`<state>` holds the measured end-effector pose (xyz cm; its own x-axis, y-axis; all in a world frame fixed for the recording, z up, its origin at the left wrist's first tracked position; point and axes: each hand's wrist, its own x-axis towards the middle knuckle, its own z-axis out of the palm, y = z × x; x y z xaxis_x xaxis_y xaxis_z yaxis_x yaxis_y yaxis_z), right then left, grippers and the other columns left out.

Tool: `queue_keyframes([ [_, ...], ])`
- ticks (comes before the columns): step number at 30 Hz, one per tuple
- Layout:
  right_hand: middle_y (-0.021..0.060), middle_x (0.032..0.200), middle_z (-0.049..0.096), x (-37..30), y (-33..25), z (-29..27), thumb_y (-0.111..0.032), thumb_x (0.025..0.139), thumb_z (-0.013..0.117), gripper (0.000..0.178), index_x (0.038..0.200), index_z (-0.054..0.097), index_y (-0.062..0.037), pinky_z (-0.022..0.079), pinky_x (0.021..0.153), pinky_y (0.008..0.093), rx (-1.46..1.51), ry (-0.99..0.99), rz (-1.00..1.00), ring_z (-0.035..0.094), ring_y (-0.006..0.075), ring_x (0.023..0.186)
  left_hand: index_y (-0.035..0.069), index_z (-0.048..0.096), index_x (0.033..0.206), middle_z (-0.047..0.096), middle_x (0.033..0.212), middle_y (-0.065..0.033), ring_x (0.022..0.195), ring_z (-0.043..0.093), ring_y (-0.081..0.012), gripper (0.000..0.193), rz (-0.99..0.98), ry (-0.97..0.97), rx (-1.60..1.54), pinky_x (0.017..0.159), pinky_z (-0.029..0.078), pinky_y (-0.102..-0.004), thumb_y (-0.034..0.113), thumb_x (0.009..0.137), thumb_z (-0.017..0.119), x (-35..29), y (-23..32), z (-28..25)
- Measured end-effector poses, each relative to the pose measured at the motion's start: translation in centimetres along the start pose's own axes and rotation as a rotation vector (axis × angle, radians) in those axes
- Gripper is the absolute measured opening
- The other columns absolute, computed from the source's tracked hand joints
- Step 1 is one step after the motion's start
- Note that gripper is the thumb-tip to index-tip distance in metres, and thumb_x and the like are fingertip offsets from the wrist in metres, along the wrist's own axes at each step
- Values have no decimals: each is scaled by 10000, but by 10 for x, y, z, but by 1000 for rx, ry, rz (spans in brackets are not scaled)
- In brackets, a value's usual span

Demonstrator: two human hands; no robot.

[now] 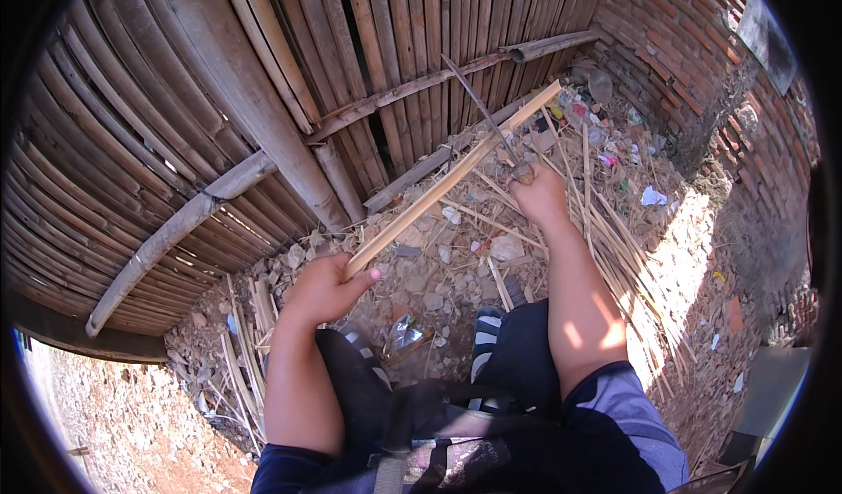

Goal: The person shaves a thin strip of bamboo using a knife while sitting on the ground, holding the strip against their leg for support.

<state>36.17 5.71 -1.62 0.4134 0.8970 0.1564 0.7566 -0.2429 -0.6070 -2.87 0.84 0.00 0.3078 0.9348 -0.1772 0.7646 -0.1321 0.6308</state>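
A long split bamboo strip slants up from near my body toward the far right. My left hand is closed round its near end, with the thumb lying along it. My right hand grips the handle of a long-bladed knife, its fingers wrapped round it. The narrow dark blade points up and left, crossing the strip in its far half. Whether the edge has cut into the bamboo I cannot tell.
Thin bamboo strips lie heaped beside my right forearm, and more pieces lie at the left. A bamboo slat wall rises ahead, with a brick wall at the right. Stones and litter cover the ground before my feet.
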Motion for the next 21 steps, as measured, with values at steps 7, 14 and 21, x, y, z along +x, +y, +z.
queue_keyframes([
  [7, 195, 905, 727, -31, -47, 5, -273, 759, 771, 366, 1084, 737, -108, 556, 814, 484, -129, -194, -306, 698, 405, 914, 7, 683, 836, 645, 690, -166, 664, 654, -327, 600, -58, -31, -32, 656, 508, -446, 604, 890, 718, -4, -1, -1],
  [14, 176, 850, 714, -17, -34, -7, -289, 767, 797, 304, 987, 729, -91, 544, 777, 468, -119, -334, -353, 700, 385, 861, 5, 682, 837, 632, 662, -142, 628, 635, -285, 585, -32, -7, -73, 631, 502, -424, 585, 887, 737, -6, -11, -4],
  [21, 192, 909, 735, -2, -4, -12, -294, 805, 785, 416, 1161, 734, -86, 547, 818, 463, -33, -27, -44, 704, 398, 908, -2, 679, 832, 630, 664, -119, 624, 616, -243, 588, -49, -9, -88, 613, 491, -414, 579, 872, 759, 0, -5, -6],
])
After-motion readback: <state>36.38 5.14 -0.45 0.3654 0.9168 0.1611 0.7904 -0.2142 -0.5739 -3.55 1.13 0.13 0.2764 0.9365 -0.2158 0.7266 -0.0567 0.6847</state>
